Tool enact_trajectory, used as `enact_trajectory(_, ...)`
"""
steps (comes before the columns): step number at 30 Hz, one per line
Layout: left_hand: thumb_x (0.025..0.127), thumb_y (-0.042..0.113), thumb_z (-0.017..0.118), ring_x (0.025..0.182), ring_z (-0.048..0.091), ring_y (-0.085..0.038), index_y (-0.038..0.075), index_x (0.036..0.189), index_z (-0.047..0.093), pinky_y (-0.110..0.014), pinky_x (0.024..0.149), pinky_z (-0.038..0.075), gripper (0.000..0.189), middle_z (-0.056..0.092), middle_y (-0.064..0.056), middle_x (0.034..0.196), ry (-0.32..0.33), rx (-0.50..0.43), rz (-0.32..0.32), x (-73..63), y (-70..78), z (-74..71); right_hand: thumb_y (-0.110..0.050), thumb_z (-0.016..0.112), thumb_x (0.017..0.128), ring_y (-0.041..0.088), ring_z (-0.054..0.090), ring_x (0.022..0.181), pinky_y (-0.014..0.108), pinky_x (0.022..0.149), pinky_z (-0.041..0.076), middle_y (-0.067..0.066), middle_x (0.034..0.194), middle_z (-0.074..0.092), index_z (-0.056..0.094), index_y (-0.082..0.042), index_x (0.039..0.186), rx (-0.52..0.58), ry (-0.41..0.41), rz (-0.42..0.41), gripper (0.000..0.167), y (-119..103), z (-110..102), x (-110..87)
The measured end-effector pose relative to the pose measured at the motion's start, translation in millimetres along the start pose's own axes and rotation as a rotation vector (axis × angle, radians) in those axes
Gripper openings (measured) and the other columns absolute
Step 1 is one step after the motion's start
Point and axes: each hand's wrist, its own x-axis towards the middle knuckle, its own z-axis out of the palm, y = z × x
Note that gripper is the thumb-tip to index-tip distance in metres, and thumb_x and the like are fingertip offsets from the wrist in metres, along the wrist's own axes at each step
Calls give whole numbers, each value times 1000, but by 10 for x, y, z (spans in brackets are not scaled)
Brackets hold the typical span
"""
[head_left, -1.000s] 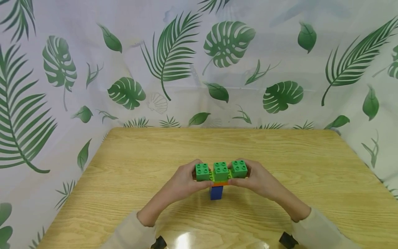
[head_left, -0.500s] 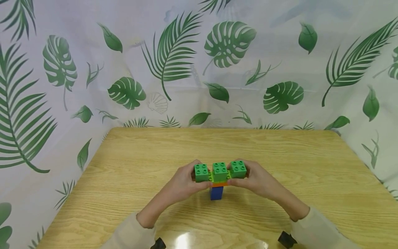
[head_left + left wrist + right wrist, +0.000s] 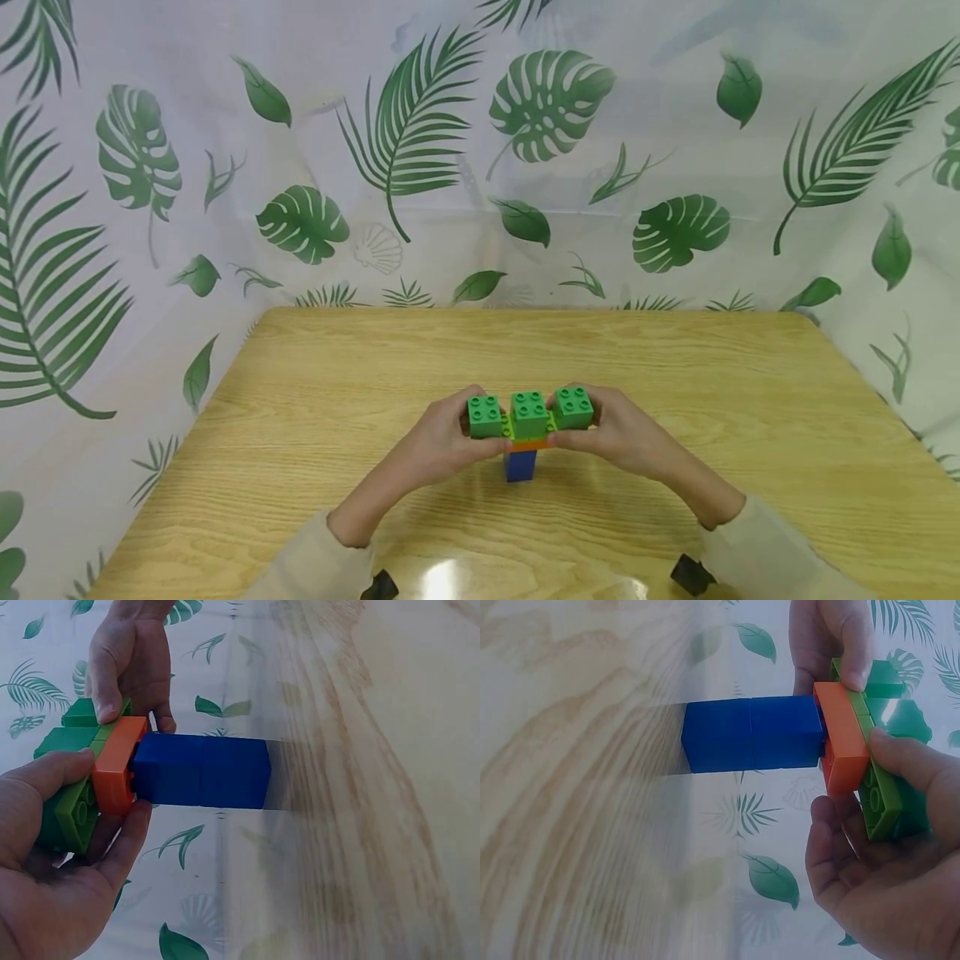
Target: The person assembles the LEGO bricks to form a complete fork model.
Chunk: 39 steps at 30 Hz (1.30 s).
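Two blue bricks (image 3: 202, 771) are stacked upright on the table, with an orange brick (image 3: 842, 735) on top. Light green bricks (image 3: 881, 796) lie across the orange one and jut out on both sides. Topmost are three green bricks: a left one (image 3: 484, 417), a middle one (image 3: 529, 415) and a right one (image 3: 573, 407). My left hand (image 3: 441, 435) grips the left end of this build, thumb on its near side and fingers beneath or behind. At the right end my right hand (image 3: 621, 430) holds on likewise. In the head view, the far fingers are mostly hidden.
The wooden table (image 3: 360, 358) spreads around the build on all sides. A leaf-printed cloth (image 3: 450, 250) hangs along its back and sides. Dark wrist devices (image 3: 692, 575) show below both sleeves at the bottom of the head view.
The green bricks sit very slightly further left than a second ago. Both hands keep their grip, and the blue bricks have hardly moved.
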Motion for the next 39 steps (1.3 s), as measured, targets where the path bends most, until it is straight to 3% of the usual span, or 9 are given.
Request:
enact_trajectory(9, 92, 15, 81, 84, 65, -14, 6, 109, 57, -27, 70, 55, 31, 68, -4, 99, 15, 9, -14, -6, 14, -2, -15, 80, 93, 23, 66, 96, 29, 78, 57, 12, 112, 69, 63, 2, 121, -13, 5, 13, 37, -14, -17, 11)
enact_trajectory(18, 92, 19, 81, 85, 64, -15, 5, 114, 59, -28, 73, 55, 33, 69, -5, 103, 82, 38, -25, 45, 91, 0, -14, 80, 93, 22, 66, 97, 29, 79, 58, 14, 116, 68, 62, 2, 125, -16, 32, 13, 40, -62, -100, 68)
enact_trajectory(26, 93, 19, 80, 84, 63, -15, 7, 110, 58, -28, 72, 54, 32, 67, -3, 100, 63, 30, -41, 24, 37, 5, -12, 79, 93, 25, 67, 98, 30, 80, 58, 15, 114, 68, 61, 4, 123, 62, -14, 13, 38, 21, -58, 81)
enact_trajectory(39, 92, 17, 81, 84, 64, -15, 7, 111, 58, -26, 71, 54, 31, 67, -3, 100, 52, -16, -22, -55, -10, 31, -14, 80, 92, 23, 65, 96, 29, 78, 57, 10, 110, 69, 64, -1, 119, -40, -41, -21, 34, -4, -47, 59)
